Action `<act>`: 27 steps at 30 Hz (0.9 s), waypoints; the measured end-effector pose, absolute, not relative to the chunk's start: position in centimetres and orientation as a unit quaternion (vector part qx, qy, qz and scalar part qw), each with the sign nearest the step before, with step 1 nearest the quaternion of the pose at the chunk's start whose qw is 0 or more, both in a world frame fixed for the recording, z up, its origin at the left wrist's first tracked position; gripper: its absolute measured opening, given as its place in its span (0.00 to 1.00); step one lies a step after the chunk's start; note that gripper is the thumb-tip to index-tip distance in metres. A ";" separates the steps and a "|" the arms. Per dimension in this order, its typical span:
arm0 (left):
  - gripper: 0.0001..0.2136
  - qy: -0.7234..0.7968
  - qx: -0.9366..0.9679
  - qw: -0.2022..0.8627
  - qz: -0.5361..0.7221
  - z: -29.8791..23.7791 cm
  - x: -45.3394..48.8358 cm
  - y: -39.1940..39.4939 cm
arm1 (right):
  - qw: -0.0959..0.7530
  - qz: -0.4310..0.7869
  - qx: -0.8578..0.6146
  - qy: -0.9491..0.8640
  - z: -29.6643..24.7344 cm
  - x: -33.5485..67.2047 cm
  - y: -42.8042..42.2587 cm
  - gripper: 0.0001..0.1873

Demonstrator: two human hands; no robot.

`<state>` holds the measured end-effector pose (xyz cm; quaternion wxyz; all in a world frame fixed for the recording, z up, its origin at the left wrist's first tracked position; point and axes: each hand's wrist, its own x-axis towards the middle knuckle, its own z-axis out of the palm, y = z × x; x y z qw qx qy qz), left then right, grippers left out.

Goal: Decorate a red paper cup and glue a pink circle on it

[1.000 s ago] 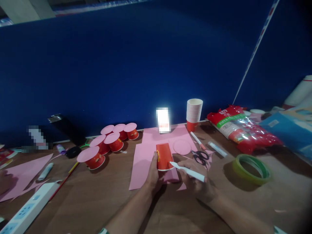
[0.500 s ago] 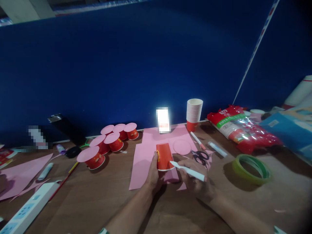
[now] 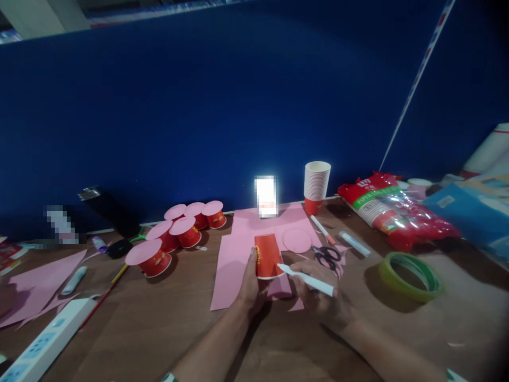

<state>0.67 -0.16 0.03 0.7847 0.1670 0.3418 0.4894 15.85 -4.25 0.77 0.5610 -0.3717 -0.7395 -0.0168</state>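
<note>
A red paper cup (image 3: 269, 254), its white rim toward me, is held in my left hand (image 3: 250, 281). My right hand (image 3: 318, 289) grips a white marker (image 3: 312, 281) whose tip end meets the cup's lower right side by the rim. Whether it leaves a mark is too small to see. Beneath the cup lie pink paper sheets (image 3: 226, 276). A pink paper circle (image 3: 297, 241) rests on them, and black-handled scissors (image 3: 328, 257) lie just beyond my right hand. To the left stand several upturned red cups (image 3: 157, 263) topped with pink discs (image 3: 143, 251).
A stack of paper cups (image 3: 317, 183) stands at the back, right of a bright blurred screen (image 3: 266, 196). Rightward are a red cup packet (image 3: 393, 212) and a tape roll (image 3: 411, 278). On the left lie a power strip (image 3: 47, 337) and a black bottle (image 3: 109, 209).
Almost nothing differs. Both hands, the cup and the marker keep their places. At the far left edge, another person's hand has shifted slightly.
</note>
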 end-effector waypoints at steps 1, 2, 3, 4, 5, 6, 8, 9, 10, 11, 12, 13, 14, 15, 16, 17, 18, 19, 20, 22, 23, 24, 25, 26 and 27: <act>0.24 0.340 0.168 0.785 0.489 0.0 0.7 -0.1 | 0.562 -0.014 -0.373 -0.738 0.8 15.8 -4.2 0.07; 0.25 0.339 0.169 0.785 0.490 -0.1 0.6 -0.1 | 0.563 -0.011 -0.373 -0.737 0.8 15.8 -4.2 0.07; 0.25 0.338 0.168 0.786 0.490 -0.1 0.6 -0.1 | 0.564 -0.008 -0.373 -0.737 0.8 15.7 -4.2 0.07; 0.25 0.337 0.166 0.787 0.490 -0.1 0.6 -0.1 | 0.566 -0.005 -0.372 -0.736 0.7 15.7 -4.2 0.07; 0.25 0.338 0.164 0.786 0.492 -0.1 0.6 -0.1 | 0.566 -0.004 -0.369 -0.738 0.7 15.7 -4.2 0.07; 0.25 0.338 0.163 0.785 0.494 -0.1 0.6 -0.1 | 0.564 -0.002 -0.368 -0.739 0.7 15.7 -4.2 0.07; 0.25 0.334 0.162 0.787 0.493 -0.1 0.6 0.0 | 0.562 -0.006 -0.368 -0.741 0.7 15.8 -4.2 0.07; 0.24 0.333 0.162 0.787 0.493 -0.1 0.6 0.0 | 0.561 -0.009 -0.369 -0.741 0.7 15.8 -4.3 0.07; 0.24 0.333 0.162 0.787 0.493 -0.1 0.6 0.0 | 0.560 -0.011 -0.370 -0.741 0.7 15.8 -4.3 0.07; 0.24 0.336 0.162 0.785 0.494 -0.1 0.6 0.0 | 0.561 -0.013 -0.371 -0.740 0.7 15.8 -4.3 0.07; 0.24 0.341 0.162 0.783 0.495 -0.1 0.6 0.0 | 0.560 -0.011 -0.372 -0.740 0.7 15.8 -4.3 0.08; 0.25 0.345 0.161 0.782 0.494 -0.1 0.6 0.0 | 0.561 -0.008 -0.372 -0.740 0.7 15.8 -4.3 0.08; 0.25 0.349 0.159 0.782 0.492 -0.2 0.6 0.0 | 0.562 -0.004 -0.370 -0.740 0.7 15.8 -4.3 0.08; 0.26 0.351 0.156 0.784 0.488 -0.2 0.6 0.0 | 0.563 -0.002 -0.367 -0.740 0.7 15.8 -4.2 0.08; 0.27 0.352 0.154 0.786 0.484 -0.3 0.6 0.0 | 0.564 -0.003 -0.366 -0.741 0.8 15.7 -4.2 0.08; 0.27 0.354 0.153 0.788 0.480 -0.3 0.6 0.0 | 0.564 -0.007 -0.365 -0.741 0.9 15.7 -4.3 0.08; 0.27 0.354 0.154 0.790 0.476 -0.3 0.6 0.0 | 0.561 -0.009 -0.367 -0.742 1.0 15.7 -4.3 0.07; 0.28 0.354 0.157 0.792 0.473 -0.4 0.6 0.0 | 0.558 -0.012 -0.370 -0.742 1.1 15.7 -4.3 0.07; 0.28 0.355 0.160 0.792 0.471 -0.4 0.6 0.0 | 0.555 -0.011 -0.373 -0.744 1.1 15.7 -4.3 0.07; 0.28 0.350 0.168 0.793 0.469 -0.3 0.7 0.0 | 0.557 -0.006 -0.373 -0.742 1.1 15.7 -4.3 0.06; 0.28 0.344 0.173 0.794 0.470 -0.3 0.7 -0.1 | 0.558 -0.001 -0.370 -0.743 1.1 15.7 -4.3 0.06; 0.27 0.336 0.179 0.795 0.472 -0.3 0.7 -0.1 | 0.563 0.001 -0.364 -0.742 0.9 15.7 -4.3 0.06; 0.27 0.328 0.183 0.796 0.474 -0.3 0.8 -0.1 | 0.565 0.004 -0.362 -0.742 0.8 15.7 -4.3 0.07; 0.26 0.319 0.187 0.798 0.476 -0.3 0.8 -0.1 | 0.565 0.005 -0.361 -0.742 0.5 15.8 -4.2 0.07; 0.26 0.314 0.189 0.800 0.475 -0.3 0.8 -0.1 | 0.566 0.005 -0.362 -0.741 0.3 15.8 -4.2 0.08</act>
